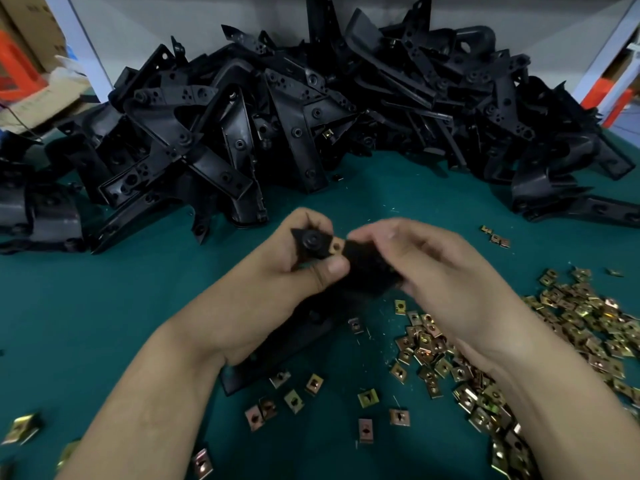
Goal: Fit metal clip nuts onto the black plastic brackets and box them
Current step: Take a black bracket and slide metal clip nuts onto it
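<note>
both hands hang over the middle of the green mat (104, 306). the left hand (277, 282) grips the upper end of 1 black bracket (313, 241), thumb curled under it. the right hand (440, 282), blurred, curls its fingers round the same bracket just beside a brass clip nut (336, 244) seated on its edge. bare mat lies left of the left forearm and in a strip ahead of the hands. beyond that strip a heap of brackets (277, 133) spans the far edge. loose clip nuts (571, 327) crowd under and right of the right wrist.
</note>
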The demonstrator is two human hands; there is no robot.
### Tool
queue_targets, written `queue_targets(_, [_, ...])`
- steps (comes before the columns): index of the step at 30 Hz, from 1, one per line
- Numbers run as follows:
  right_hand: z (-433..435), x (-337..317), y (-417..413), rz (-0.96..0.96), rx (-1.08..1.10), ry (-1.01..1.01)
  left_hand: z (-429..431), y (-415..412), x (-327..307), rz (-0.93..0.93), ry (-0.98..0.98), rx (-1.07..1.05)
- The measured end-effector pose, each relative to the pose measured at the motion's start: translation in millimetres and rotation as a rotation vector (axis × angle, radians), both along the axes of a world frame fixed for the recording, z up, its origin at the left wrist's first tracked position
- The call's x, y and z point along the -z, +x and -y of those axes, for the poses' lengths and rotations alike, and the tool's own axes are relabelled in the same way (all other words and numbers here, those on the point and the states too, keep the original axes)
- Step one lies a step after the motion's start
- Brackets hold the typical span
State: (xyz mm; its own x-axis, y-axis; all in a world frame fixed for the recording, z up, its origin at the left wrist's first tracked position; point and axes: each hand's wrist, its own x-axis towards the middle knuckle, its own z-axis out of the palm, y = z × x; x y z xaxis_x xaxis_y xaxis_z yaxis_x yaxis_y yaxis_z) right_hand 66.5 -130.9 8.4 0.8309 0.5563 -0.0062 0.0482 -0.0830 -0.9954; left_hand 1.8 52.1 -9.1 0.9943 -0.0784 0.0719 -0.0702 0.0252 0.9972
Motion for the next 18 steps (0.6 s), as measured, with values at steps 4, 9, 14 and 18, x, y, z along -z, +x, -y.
queue_targets(4, [19.9,-3.6,14.0,0.210,0.141,-0.287,1.1,2.2,1.0,-0.025,-0.157,-0.090])
queue_targets(9, [43.9,-11.3,13.1,0.252,-0.490,-0.743,-5.4,4.6,3.0,-0.062,-0.278,-0.193])
queue_targets(14, [34.7,-2.2,8.9,0.409,-0.495,-0.963,-7.1,2.5,0.5,-0.047,-0.273,-0.133])
queue_targets(18, [39.0,-4.9,9.0,0.404,-0.461,-0.766,-6.4,-0.3,-2.4,-0.035,-0.283,-0.058])
